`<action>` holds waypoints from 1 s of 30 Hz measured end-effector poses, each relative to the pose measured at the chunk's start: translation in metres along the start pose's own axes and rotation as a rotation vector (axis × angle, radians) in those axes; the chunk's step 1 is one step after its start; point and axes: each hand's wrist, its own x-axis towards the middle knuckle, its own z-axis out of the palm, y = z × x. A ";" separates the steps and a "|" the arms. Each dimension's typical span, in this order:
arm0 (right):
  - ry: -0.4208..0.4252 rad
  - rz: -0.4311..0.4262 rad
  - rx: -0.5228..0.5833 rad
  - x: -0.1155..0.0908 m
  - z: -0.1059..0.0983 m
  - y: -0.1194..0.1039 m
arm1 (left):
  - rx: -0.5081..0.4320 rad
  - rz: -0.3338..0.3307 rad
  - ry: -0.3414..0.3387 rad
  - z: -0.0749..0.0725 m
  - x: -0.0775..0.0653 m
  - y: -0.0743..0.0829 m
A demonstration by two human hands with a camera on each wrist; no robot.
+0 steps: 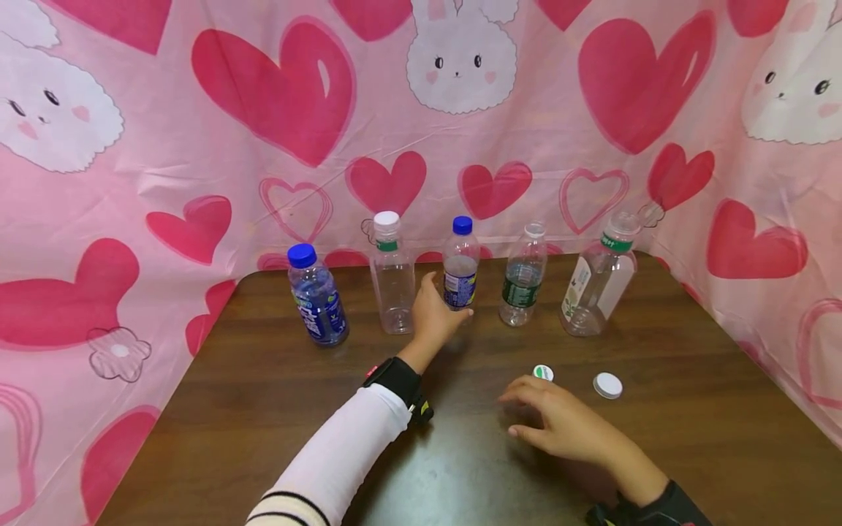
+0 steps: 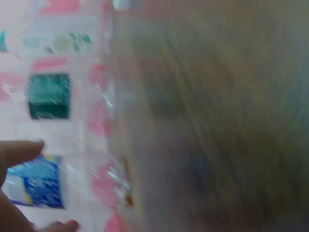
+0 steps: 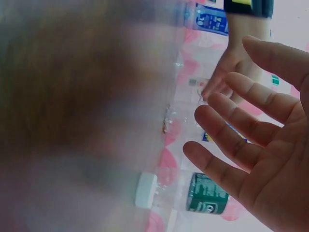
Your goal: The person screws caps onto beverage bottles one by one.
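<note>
My left hand (image 1: 434, 318) reaches toward the small clear bottle (image 1: 460, 274) with a blue cap and blue label. Its thumb and fingers are spread beside that bottle; whether they touch it I cannot tell. In the left wrist view the blue label (image 2: 36, 181) shows between thumb and fingers. My right hand (image 1: 559, 424) hovers over the table with fingers apart and nothing in them, as the right wrist view confirms. Close to it lie a white cap with a green print (image 1: 542, 372) and a plain white cap (image 1: 608, 385).
Left of the small bottle stand a blue-labelled bottle (image 1: 320, 307) with a blue cap and a square clear bottle (image 1: 395, 285) with a white cap. To the right are an uncapped green-labelled bottle (image 1: 522, 285) and a large uncapped bottle (image 1: 598, 285). A pink heart-print cloth (image 1: 395, 131) hangs behind the table (image 1: 263, 409).
</note>
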 end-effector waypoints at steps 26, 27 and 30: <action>0.011 -0.004 -0.076 -0.016 -0.004 -0.003 | -0.014 0.226 -0.235 0.032 -0.039 0.053; 0.010 -0.006 -0.076 -0.016 -0.005 -0.003 | -0.022 0.219 -0.221 0.035 -0.036 0.054; 0.013 -0.018 -0.082 -0.016 -0.006 -0.003 | -0.037 0.209 -0.196 0.043 -0.027 0.057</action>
